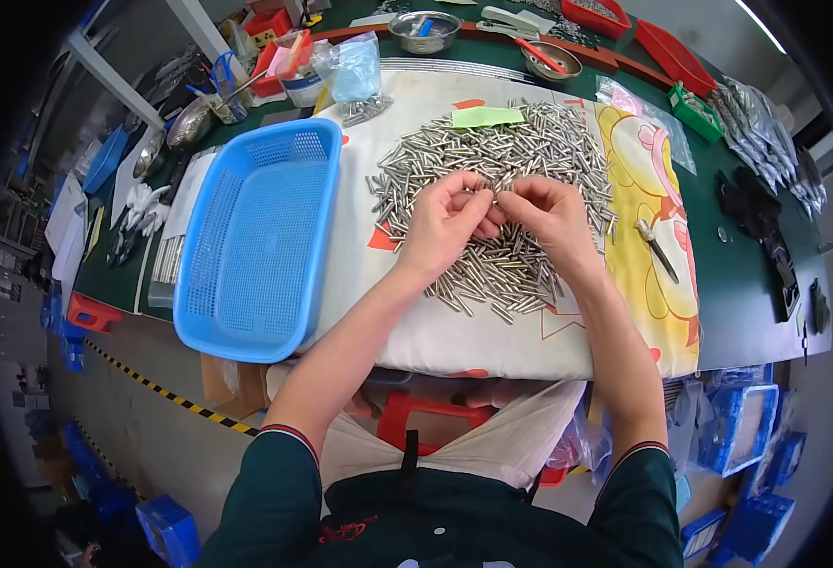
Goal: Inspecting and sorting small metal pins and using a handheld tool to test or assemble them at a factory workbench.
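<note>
Left hand (445,220) and right hand (547,213) met fingertip to fingertip, pinched together on one small metal pin (488,196), barely visible. Heap of pins (492,156) spread beneath and beyond both hands, on white cloth (435,331). Pins short, slim, silvery, cylindrical. Best handled singly, grip light, wrists low. Blue basket (256,237) lay left of left hand.

Both hands meet over a heap of small metal pins (492,180). The left hand (447,222) and right hand (547,216) pinch pins between touching fingertips. A blue basket (256,237) lies left of the fingers.
</note>
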Motion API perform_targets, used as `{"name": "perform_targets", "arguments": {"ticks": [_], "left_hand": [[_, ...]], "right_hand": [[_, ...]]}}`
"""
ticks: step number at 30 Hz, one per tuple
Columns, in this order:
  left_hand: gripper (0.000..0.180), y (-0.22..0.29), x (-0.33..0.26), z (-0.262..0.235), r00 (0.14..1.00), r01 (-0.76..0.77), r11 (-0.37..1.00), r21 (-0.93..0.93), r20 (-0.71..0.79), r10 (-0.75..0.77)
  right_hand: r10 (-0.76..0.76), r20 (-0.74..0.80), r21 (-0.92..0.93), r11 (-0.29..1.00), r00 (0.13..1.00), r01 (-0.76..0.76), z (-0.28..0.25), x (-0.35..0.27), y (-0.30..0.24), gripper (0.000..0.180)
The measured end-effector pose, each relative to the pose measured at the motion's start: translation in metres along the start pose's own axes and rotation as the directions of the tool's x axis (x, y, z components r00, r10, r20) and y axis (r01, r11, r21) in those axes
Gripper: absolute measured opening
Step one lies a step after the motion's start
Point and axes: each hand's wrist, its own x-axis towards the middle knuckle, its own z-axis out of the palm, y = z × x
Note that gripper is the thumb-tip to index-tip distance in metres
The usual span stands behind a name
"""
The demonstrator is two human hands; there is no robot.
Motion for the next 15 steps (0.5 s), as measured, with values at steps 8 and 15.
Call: {"name": "perform_targets", "arguments": {"ticks": [8, 15], "left_hand": [[0.013, -0.001, 0.0, 0.0, 0.997, 0.067, 0.998, 0.01, -0.026, -0.067], [0.015, -0.001, -0.003, 0.003, 0.998, 0.056, 0.998, 0.005, -0.013, -0.056]], "right_hand": [[-0.018, -0.03, -0.003, 1.0, 0.999, 0.018, 0.006, 0.002, 0.008, 0.016], [0.004, -0.036, 0.008, 1.0, 0.999, -0.004, 0.007, -0.003, 0.002, 0.016]]}}
